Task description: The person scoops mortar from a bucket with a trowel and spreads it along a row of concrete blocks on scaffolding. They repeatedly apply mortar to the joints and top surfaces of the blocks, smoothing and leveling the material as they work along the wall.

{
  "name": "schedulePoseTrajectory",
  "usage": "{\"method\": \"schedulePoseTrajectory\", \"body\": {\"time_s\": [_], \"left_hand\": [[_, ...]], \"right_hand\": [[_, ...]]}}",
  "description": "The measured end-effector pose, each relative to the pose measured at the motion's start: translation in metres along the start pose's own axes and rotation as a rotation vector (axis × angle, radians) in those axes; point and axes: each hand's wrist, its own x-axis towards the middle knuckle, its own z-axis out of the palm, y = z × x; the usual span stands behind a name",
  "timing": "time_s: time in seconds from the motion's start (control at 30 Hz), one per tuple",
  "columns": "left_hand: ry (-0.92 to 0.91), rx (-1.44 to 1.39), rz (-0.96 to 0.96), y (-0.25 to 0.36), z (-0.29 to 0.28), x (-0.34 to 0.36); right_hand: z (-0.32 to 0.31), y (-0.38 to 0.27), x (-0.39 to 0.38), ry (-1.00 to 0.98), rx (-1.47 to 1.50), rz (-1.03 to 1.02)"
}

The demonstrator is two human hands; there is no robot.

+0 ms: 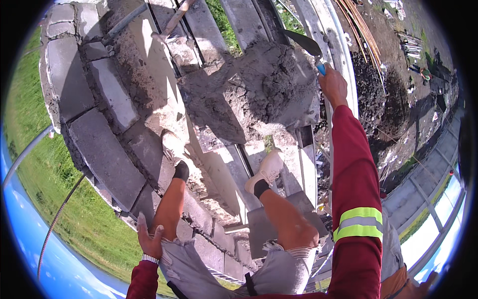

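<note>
Grey, wet-looking mortar [271,82] is lying in a rough heap across the board [309,107], spreading from its left edge nearly to its right one, its surface churned and lumpy. Beside the board's far right corner, the person's right hand [333,85] is closing firmly around the blue handle of a trowel [304,44], fingers wrapping right round it. The dark blade is pointing away and to the left, sitting just past the heap's far right side; whether it is touching anything, I cannot tell from here.

Down by the left knee, the left hand [149,240] is holding nothing that I can see. Its fingers are standing loosely apart, near the inner edge of the block wall [107,149]; I cannot make out whether they are touching it. A pale band [150,258] is circling that wrist, and a lime-and-silver stripe [359,224] is crossing the right arm's dark red sleeve [351,164].

Both pale shoes are pointing toward the board's near edge, the left one [173,146] and the right one [266,171] standing well apart. Beyond the board's far left corner, a wooden handle [178,16] is lying across the long grey beams [205,30].
</note>
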Motion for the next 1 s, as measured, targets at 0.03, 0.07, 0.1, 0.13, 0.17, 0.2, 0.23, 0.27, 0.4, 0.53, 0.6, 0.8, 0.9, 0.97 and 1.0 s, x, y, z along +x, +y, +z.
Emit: {"method": "schedulePoseTrajectory", "body": {"time_s": [0.03, 0.07, 0.1, 0.13, 0.17, 0.2, 0.23, 0.27, 0.4, 0.53, 0.6, 0.8, 0.9, 0.97, 1.0], "left_hand": [[0.009, 0.015, -0.01, 0.003, -0.003, -0.006], [0.021, 0.042, -0.003, 0.008, -0.002, -0.009], [0.028, 0.04, -0.032, 0.013, -0.003, -0.013], [0.041, 0.04, -0.04, 0.018, -0.002, -0.015], [0.052, 0.044, -0.056, 0.023, 0.001, -0.016], [0.074, 0.037, -0.047, 0.028, 0.005, -0.015], [0.086, 0.04, -0.05, 0.034, 0.007, -0.016], [0.1, 0.05, -0.042, 0.039, 0.009, -0.018], [0.1, 0.052, -0.041, 0.055, 0.014, -0.017], [0.099, 0.033, -0.072, 0.061, 0.017, -0.014], [0.077, 0.024, -0.03, 0.062, 0.018, -0.014], [0.047, 0.078, -0.026, 0.067, 0.018, -0.012], [0.023, 0.119, -0.045, 0.074, 0.017, -0.008], [0.035, 0.111, 0.014, 0.075, 0.016, -0.004], [0.029, 0.119, 0.024, 0.076, 0.014, -0.005]], "right_hand": [[0.001, 0.001, 0.022, 0.016, -0.011, -0.08], [0.005, 0.001, 0.044, 0.006, -0.026, -0.14], [0.007, -0.004, 0.064, 0.014, -0.07, -0.251], [0.01, -0.009, 0.081, 0.004, -0.124, -0.344], [0.017, -0.014, 0.088, 0.033, -0.133, -0.414], [0.024, -0.018, 0.094, 0.063, -0.142, -0.483], [0.032, -0.018, 0.094, 0.111, -0.147, -0.553], [0.038, -0.017, 0.091, 0.037, -0.165, -0.558], [0.037, 0.013, 0.065, -0.122, -0.217, -0.594], [0.003, 0.061, 0.043, -0.167, -0.225, -0.553], [0.001, 0.083, 0.029, -0.12, -0.111, -0.361], [0.071, 0.073, 0.019, -0.267, 0.142, -0.091], [0.103, 0.042, -0.007, -0.541, 0.512, -0.099], [0.115, 0.023, -0.028, -0.542, 0.591, -0.109], [0.115, 0.02, -0.038, -0.593, 0.701, -0.048]]}}
